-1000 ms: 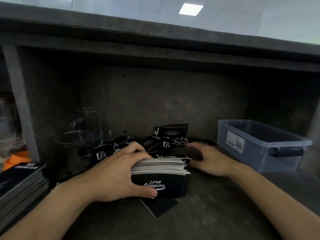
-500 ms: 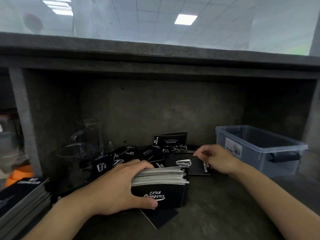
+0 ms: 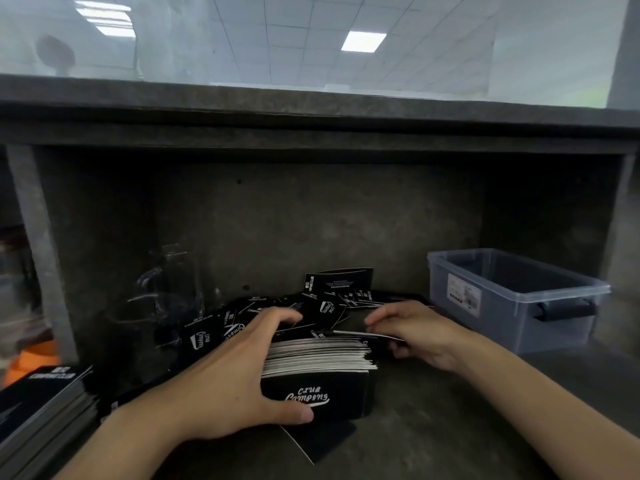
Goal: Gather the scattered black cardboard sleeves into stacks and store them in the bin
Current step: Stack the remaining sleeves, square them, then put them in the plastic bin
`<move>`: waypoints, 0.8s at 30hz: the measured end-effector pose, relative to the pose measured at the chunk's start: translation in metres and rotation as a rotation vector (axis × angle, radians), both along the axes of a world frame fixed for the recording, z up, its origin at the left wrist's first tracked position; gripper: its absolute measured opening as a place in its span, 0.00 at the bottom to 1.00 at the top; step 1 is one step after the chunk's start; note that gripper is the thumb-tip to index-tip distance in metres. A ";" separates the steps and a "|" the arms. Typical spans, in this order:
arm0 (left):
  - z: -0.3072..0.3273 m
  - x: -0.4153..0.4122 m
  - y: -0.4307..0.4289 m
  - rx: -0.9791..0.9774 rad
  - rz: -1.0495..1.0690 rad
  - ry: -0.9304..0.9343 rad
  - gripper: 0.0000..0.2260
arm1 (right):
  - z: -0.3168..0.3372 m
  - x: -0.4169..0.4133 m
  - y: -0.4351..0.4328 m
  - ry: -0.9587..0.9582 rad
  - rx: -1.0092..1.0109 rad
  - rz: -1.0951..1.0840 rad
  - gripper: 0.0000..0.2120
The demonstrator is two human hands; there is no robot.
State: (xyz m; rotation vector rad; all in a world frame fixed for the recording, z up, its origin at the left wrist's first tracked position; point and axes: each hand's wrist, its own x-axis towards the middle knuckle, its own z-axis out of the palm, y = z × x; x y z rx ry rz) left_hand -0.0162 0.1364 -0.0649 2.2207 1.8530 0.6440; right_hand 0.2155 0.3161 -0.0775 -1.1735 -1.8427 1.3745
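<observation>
The bin (image 3: pixel 502 317) waits at the right, apart from the loose sleeves (image 3: pixel 311 306) heaped to its left. The left hand (image 3: pixel 228 368) curls round the stack (image 3: pixel 318 355), likely to keep it square. The right hand (image 3: pixel 415 330) pinches a single sleeve (image 3: pixel 367 335) just over it, probably to add it.

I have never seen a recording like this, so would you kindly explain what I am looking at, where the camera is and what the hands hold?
No machine here: a person wears a wide-angle camera on the head, so every picture looks forward and down at their own bare hands in a dark concrete shelf. The left hand grips a stack of black cardboard sleeves. The right hand pinches a single sleeve at its far edge. Further back loose sleeves lie heaped, a clear plastic bin stands on the right, and a second stack sits lower left.
</observation>
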 end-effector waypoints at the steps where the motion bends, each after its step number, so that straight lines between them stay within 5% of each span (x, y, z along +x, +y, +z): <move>1: 0.000 0.001 -0.001 -0.003 0.001 -0.012 0.49 | -0.002 -0.003 0.001 0.016 -0.024 -0.020 0.06; 5: 0.004 0.005 -0.004 0.000 -0.033 -0.006 0.54 | -0.003 -0.007 0.001 0.065 -0.074 -0.130 0.08; 9: 0.004 0.004 -0.003 0.020 -0.062 0.039 0.50 | -0.004 -0.012 -0.005 0.042 -0.059 -0.143 0.14; 14: 0.003 0.001 -0.001 0.012 -0.046 0.058 0.41 | 0.000 -0.014 -0.010 0.252 -0.123 0.034 0.09; 18: 0.005 0.004 -0.003 -0.001 0.019 0.071 0.38 | -0.005 -0.011 -0.011 -0.051 0.284 0.133 0.28; 20: 0.003 0.003 -0.001 0.005 0.050 0.080 0.44 | -0.012 -0.015 -0.015 -0.176 0.466 0.153 0.39; 24: 0.002 0.005 -0.001 0.009 0.074 -0.024 0.62 | -0.017 -0.023 -0.013 -0.133 0.521 0.107 0.47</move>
